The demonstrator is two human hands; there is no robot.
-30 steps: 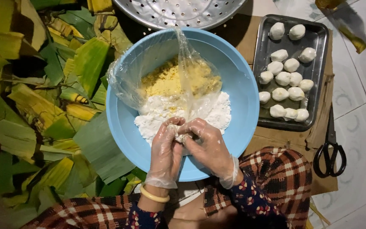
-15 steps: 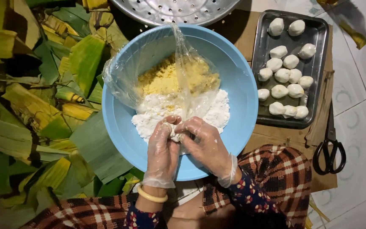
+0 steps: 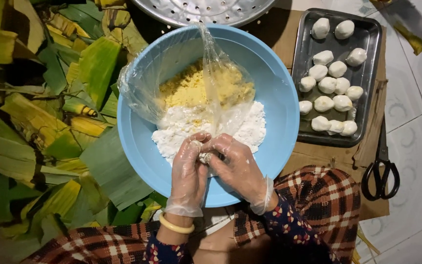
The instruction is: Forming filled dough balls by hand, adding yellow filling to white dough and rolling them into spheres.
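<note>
White floor tiles [image 3: 416, 98] and brown cardboard [image 3: 313, 161] are seen beneath the work. A small dough lump [image 3: 205, 157] is pinched between both gloved hands over the near edge of a blue bowl [image 3: 274, 83]. The left hand [image 3: 189, 173] is curled narrowly around the lump, fingers bent inward; the right hand [image 3: 238, 166] is closed against it from the other side, thumbs meeting. Both wrists are angled up from a plaid lap. White flour [image 3: 181, 134] and yellow filling [image 3: 186, 88] are held in the bowl, under a clear plastic bag [image 3: 147, 78]. Dough balls [image 3: 326, 85] are laid on a metal tray [image 3: 369, 39] to the right, scissors [image 3: 381, 168] beside it, green leaves [image 3: 35, 122] to the left.
</note>
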